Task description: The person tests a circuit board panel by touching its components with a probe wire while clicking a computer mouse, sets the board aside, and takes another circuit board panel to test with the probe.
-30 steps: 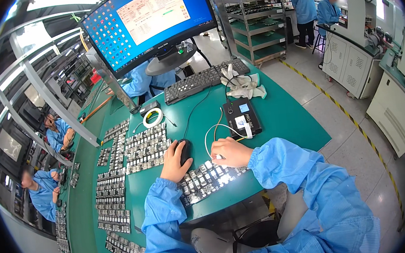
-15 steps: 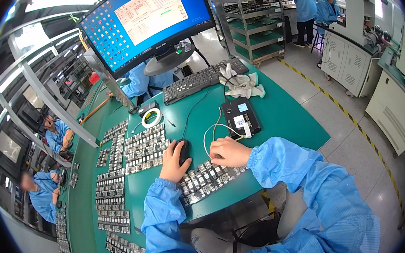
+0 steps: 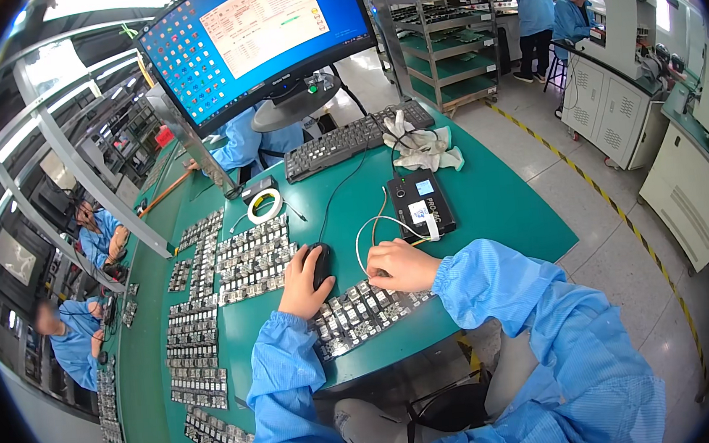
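Observation:
My left hand (image 3: 300, 284) rests curled over a black computer mouse (image 3: 321, 266) on the green table. My right hand (image 3: 403, 265) is closed in a pinch at the end of a white cable (image 3: 360, 242), whose tip is hidden by my fingers. Beneath those fingertips lies a panel of small circuit boards (image 3: 363, 315), set in a slanting row close to the table's front edge. The cable loops back to a black box (image 3: 423, 206) with a small lit screen, which sits just beyond my right hand.
Behind the mouse stand a keyboard (image 3: 335, 149) and a monitor (image 3: 258, 36). White gloves (image 3: 424, 146) lie by the box. A roll of white tape (image 3: 265, 206) and more circuit board panels (image 3: 255, 262) are to the left. Co-workers sit across the left bench.

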